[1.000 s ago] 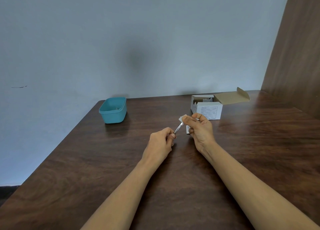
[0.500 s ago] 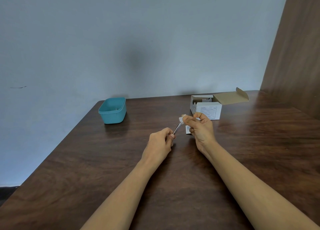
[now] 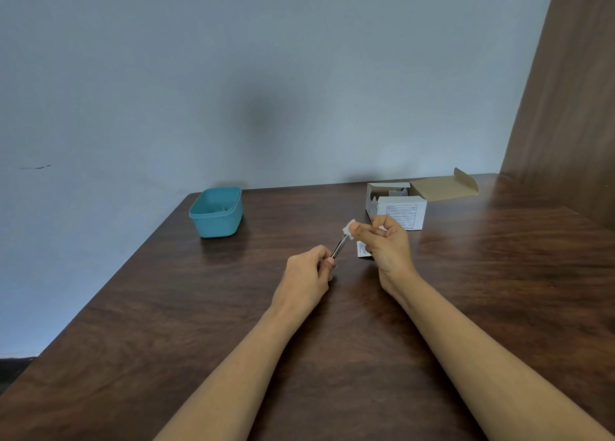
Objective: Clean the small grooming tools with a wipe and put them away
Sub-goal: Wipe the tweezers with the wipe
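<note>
My left hand (image 3: 306, 271) is curled round the near end of the metal tweezers (image 3: 339, 248), thumb and fingers gripping them so that they slant up and to the right, off the table (image 3: 499, 274). My right hand (image 3: 387, 244) pinches a small white wipe (image 3: 349, 228) between thumb and forefinger, with the other fingers bent behind. The wipe sits at the far tip of the tweezers and touches it. Both hands hover over the middle of the table, close together, with my bare forearms running back toward me.

Just beside my right hand, partly hidden behind it, a torn white sachet (image 3: 362, 249) lies flat on the wood. Beyond that hand stands a white cardboard box (image 3: 396, 207), its brown flap folded open to the right and small packets showing inside. Well apart on the left, near the far edge, sits a teal plastic tub (image 3: 216, 212) without a lid. Something small and metallic lies in it, but it is too small for me to name. A pale blue wall (image 3: 266, 74) rises behind the table, and a brown wood panel (image 3: 572, 91) stands at the right.
</note>
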